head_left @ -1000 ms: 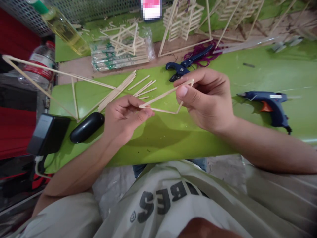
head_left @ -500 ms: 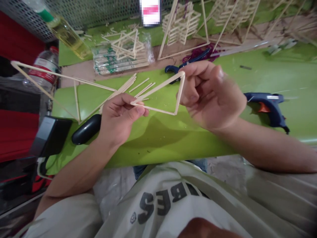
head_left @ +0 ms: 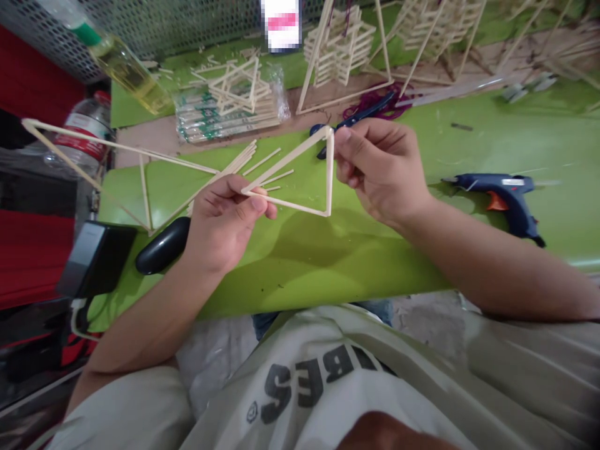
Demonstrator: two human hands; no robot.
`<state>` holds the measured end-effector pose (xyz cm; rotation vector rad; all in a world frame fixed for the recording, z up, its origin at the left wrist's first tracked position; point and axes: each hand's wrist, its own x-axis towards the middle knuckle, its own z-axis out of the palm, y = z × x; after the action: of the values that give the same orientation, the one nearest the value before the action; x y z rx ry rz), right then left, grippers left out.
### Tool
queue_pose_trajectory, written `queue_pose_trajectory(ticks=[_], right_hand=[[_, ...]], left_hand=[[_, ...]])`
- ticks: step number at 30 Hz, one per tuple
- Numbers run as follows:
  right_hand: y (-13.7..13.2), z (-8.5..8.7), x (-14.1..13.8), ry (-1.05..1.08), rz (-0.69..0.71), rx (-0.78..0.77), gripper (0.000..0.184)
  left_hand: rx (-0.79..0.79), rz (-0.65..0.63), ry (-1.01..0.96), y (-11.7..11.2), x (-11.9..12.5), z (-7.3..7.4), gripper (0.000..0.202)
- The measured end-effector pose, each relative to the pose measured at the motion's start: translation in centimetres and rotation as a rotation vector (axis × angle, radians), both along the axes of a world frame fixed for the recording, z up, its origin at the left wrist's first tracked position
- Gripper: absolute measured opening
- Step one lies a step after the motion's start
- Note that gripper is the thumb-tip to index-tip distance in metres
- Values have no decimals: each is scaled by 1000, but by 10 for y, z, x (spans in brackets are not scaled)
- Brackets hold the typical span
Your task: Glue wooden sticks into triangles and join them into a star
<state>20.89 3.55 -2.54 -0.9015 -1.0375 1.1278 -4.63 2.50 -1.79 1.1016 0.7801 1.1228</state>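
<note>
A small triangle of thin wooden sticks [head_left: 300,181] is held above the green table [head_left: 328,250]. My left hand [head_left: 225,222] pinches its left corner between thumb and fingers. My right hand [head_left: 379,165] pinches its top right corner with thumb and forefinger, the other fingers curled. The triangle stands nearly upright between the two hands. Loose wooden sticks [head_left: 244,165] lie on the table just behind my left hand.
A blue glue gun [head_left: 501,194] lies to the right. Blue cutters [head_left: 351,119] and purple thread sit behind my right hand. A large stick triangle [head_left: 107,169], a black case [head_left: 162,247] and a black adapter [head_left: 91,259] are at the left. Stick frames, packets and bottles stand at the back.
The stick triangle has been raised and turned from nearly flat to upright. My right hand shifted its hold to the top corner and moved back and left. My left hand kept its corner.
</note>
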Motion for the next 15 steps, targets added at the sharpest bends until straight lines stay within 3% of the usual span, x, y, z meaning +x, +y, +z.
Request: queue_pose_trajectory(ticks=[5,10,15], right_hand=[[9,-8,9,-114,133,29,37],[9,-13,17,-302,189,103,19],[-2,2,11,-256,120,72,33]], left_hand=[[-7,19,37,0,-1,2,31],[-4,20,-6,2,1,1,35],[-48,38,-48,3,1,1,36]])
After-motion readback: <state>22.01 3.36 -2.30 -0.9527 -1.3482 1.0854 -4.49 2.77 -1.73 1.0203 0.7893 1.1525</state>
